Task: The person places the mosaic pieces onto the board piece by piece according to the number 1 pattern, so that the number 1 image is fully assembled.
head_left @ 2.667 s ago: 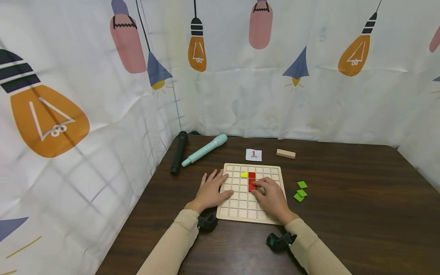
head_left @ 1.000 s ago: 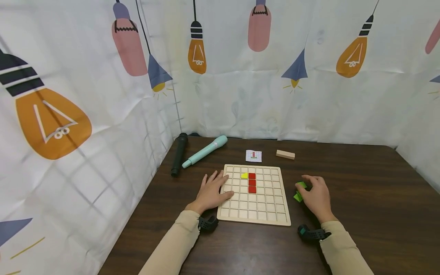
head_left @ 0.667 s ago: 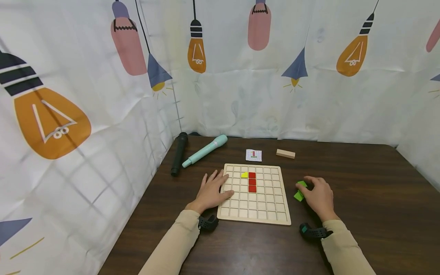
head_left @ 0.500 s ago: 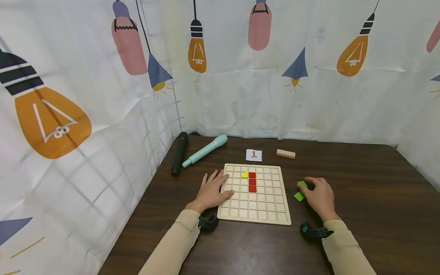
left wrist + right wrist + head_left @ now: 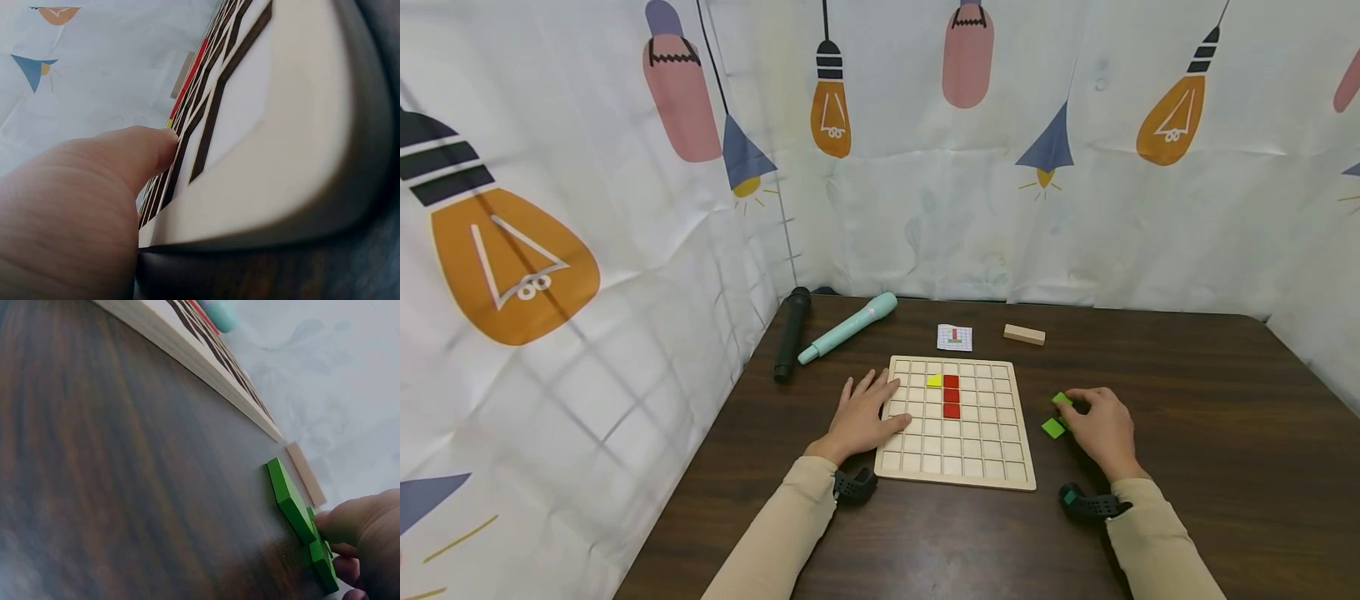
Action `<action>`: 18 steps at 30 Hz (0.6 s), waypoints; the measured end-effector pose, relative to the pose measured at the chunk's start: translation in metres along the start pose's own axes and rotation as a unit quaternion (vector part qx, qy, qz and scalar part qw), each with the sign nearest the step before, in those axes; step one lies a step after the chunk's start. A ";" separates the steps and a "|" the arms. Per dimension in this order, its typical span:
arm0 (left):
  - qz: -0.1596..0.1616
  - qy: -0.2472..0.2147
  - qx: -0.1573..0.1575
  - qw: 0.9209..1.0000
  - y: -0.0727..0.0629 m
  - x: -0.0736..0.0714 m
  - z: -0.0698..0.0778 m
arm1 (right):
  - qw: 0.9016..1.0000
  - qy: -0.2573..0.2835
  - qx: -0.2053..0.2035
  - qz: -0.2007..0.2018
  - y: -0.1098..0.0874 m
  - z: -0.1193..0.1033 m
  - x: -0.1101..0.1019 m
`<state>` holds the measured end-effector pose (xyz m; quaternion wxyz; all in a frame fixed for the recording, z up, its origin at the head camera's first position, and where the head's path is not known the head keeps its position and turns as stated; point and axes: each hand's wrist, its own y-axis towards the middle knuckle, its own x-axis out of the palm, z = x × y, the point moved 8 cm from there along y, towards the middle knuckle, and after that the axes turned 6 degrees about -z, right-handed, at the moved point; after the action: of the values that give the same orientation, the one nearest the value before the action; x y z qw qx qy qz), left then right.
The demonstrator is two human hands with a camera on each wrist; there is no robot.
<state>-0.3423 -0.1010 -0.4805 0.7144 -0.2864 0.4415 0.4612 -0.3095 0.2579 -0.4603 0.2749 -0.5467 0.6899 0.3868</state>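
- Three red tiles [image 5: 952, 396] lie in a column on the wooden grid board [image 5: 985, 454] at the centre of the frame, with a yellow piece [image 5: 935, 382] beside the top one; that part looks done.
- The green tiles [image 5: 1052, 428], right of centre, are off the board and seem to be what is left.
- The right hand [image 5: 1101, 427] touches them with bent fingers; whether these pinch one, I cannot tell.
- The left hand [image 5: 857, 423] rests on the board's left edge, fingers spread, holding nothing.

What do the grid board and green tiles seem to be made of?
Grid board: probably wood, unvarnished-looking; its pale, matte edge shows faint grain-like streaks in the right wrist view.
Green tiles: smooth, evenly coloured, fairly matte; painted wood or plastic, the look leaves that open.
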 end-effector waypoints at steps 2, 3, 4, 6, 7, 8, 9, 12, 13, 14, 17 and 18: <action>-0.001 0.001 -0.001 1.000 0.000 0.000 0.000 | 1.000 -0.001 0.002 -0.008 0.000 0.000 0.001; -0.002 0.000 -0.001 1.000 0.000 0.001 0.000 | 1.000 -0.002 0.004 -0.012 -0.001 0.000 0.001; -0.003 0.000 -0.001 1.000 0.000 0.001 0.000 | 1.000 -0.003 0.005 -0.015 -0.001 0.000 0.001; -0.005 -0.001 -0.001 1.000 0.000 0.001 0.000 | 1.000 -0.007 0.009 -0.019 -0.001 0.000 0.002; -0.005 -0.002 -0.001 1.000 0.000 0.001 0.000 | 1.000 -0.009 0.011 -0.020 -0.001 0.000 0.002; -0.005 -0.002 0.000 1.000 0.000 0.001 0.000 | 1.000 -0.010 0.013 -0.021 -0.001 0.000 0.002; -0.005 -0.001 0.000 1.000 0.000 0.001 0.000 | 1.000 -0.011 0.015 -0.020 -0.001 0.000 0.003; -0.006 0.000 -0.001 1.000 0.000 0.001 -0.002 | 1.000 -0.009 0.021 -0.019 0.000 0.000 0.003; -0.006 0.000 0.000 1.000 0.000 0.001 -0.002 | 1.000 -0.008 0.022 -0.018 0.000 -0.001 0.003; -0.007 0.001 -0.001 1.000 0.000 0.002 -0.002 | 1.000 -0.006 0.023 -0.018 0.000 -0.001 0.003; -0.011 0.002 -0.003 1.000 0.001 0.002 -0.003 | 1.000 0.001 0.025 -0.013 0.000 -0.001 0.003; -0.010 0.002 -0.003 1.000 0.001 0.002 -0.003 | 1.000 0.003 0.025 -0.011 0.000 0.000 0.003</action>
<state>-0.3436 -0.1021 -0.4838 0.7176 -0.2936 0.4387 0.4543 -0.3103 0.2562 -0.4621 0.2908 -0.5486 0.6936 0.3652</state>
